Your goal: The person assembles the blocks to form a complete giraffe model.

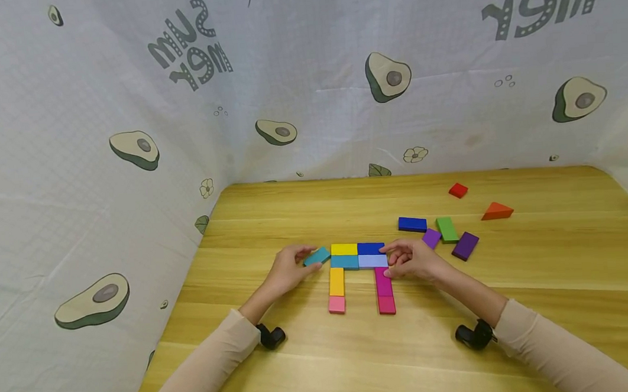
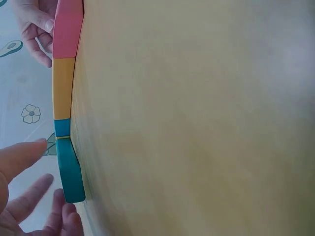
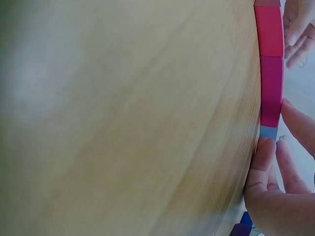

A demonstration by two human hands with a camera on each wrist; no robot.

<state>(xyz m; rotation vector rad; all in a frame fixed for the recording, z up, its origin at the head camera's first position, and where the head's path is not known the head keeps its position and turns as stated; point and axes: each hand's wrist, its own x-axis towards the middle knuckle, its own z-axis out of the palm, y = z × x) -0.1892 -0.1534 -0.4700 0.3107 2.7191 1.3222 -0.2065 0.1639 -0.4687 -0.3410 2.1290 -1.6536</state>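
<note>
My left hand point(image 1: 290, 267) is at a teal block point(image 1: 317, 257), which lies slanted on the table with one corner at the assembled blocks. In the left wrist view, the thumb stands apart from this teal block point(image 2: 72, 172) while other fingertips are near its outer end. My right hand point(image 1: 414, 259) rests at the figure's right side. Its thumb touches the magenta block point(image 1: 383, 282), and its fingertips are at the ends of the dark blue block point(image 1: 370, 248) and light blue block point(image 1: 373, 261). Yellow point(image 1: 343, 249) and blue-teal point(image 1: 344, 262) blocks adjoin these.
Below hang an orange-yellow block point(image 1: 337, 282), a pink block point(image 1: 337, 304) and a crimson block point(image 1: 386, 305). Loose at the right lie blue point(image 1: 412, 224), green point(image 1: 446, 230), purple point(image 1: 431, 238), dark purple point(image 1: 465, 245), red point(image 1: 458, 190) and orange triangular point(image 1: 498, 211) blocks. A printed curtain point(image 1: 309, 101) borders the table.
</note>
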